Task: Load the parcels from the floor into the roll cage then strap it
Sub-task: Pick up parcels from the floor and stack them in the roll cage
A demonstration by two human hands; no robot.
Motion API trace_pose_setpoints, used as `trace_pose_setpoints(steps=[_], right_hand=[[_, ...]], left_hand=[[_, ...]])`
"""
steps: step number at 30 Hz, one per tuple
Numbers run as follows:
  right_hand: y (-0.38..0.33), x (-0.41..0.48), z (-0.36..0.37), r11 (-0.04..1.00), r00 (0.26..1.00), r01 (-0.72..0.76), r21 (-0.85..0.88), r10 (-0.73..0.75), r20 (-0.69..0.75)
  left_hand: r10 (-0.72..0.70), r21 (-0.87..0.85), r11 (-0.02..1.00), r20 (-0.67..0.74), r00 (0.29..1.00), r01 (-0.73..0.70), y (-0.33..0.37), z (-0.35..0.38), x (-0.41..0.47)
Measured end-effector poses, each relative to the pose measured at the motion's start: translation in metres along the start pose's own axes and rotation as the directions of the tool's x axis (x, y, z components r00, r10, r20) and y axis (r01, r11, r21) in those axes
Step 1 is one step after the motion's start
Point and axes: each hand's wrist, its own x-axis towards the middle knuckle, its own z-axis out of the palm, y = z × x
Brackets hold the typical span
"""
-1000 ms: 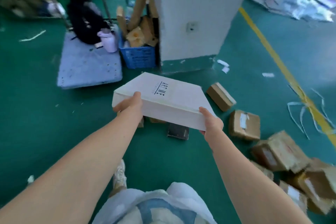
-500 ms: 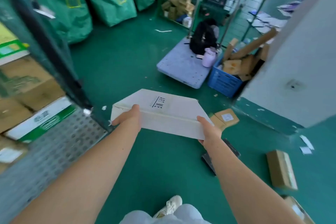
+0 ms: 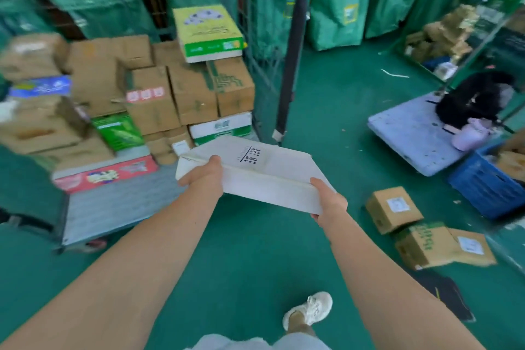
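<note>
Both arms were extended forward, the flat white parcel (image 3: 264, 176) held level above the floor (image 3: 255, 250), just beside the roll cage (image 3: 292, 45) base. Left hand (image 3: 205, 177) gripped its near-left corner, right hand (image 3: 329, 202) its near-right corner, fingers curled under.

Bright, diffuse light casts only faint shadows on the green floor (image 3: 255, 250), motion blur smears the stacked boxes (image 3: 93, 71) at left, the wide lens bends the edges, and the central white box (image 3: 278, 176) is fairly sharp.
</note>
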Motion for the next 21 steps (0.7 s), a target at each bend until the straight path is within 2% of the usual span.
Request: trace_pose_setpoints(steps=[4,8,10,14,17,21], right_hand=[[0.011,-0.033,0.040,0.999,0.995,0.028,-0.041,-0.024,0.099],[0.006,-0.055,0.076,0.997,0.978,0.064,-0.053,-0.052,0.201],[-0.002,-0.059,0.092,0.994,0.969,0.092,-0.054,-0.077,0.236],[-0.029,-0.065,0.121,0.982,0.941,0.185,-0.034,-0.167,0.293],[-0.053,-0.053,0.138,0.970,0.920,0.239,-0.037,-0.214,0.329],[-0.095,-0.039,0.156,0.953,0.894,0.300,-0.045,-0.264,0.362]], left_hand=[[-0.011,-0.101,0.995,-0.108,0.994,0.000,0.007,-0.067,-0.002],[0.025,-0.280,0.958,-0.135,0.990,-0.062,0.019,-0.109,0.016],[0.028,-0.313,0.947,-0.140,0.990,-0.071,0.028,-0.123,0.009],[0.012,-0.440,0.891,-0.222,0.975,-0.111,0.049,-0.131,0.002],[0.057,-0.428,0.893,-0.202,0.978,-0.140,0.069,-0.122,0.015],[0.006,-0.504,0.854,-0.242,0.970,-0.131,0.097,-0.094,0.008]])
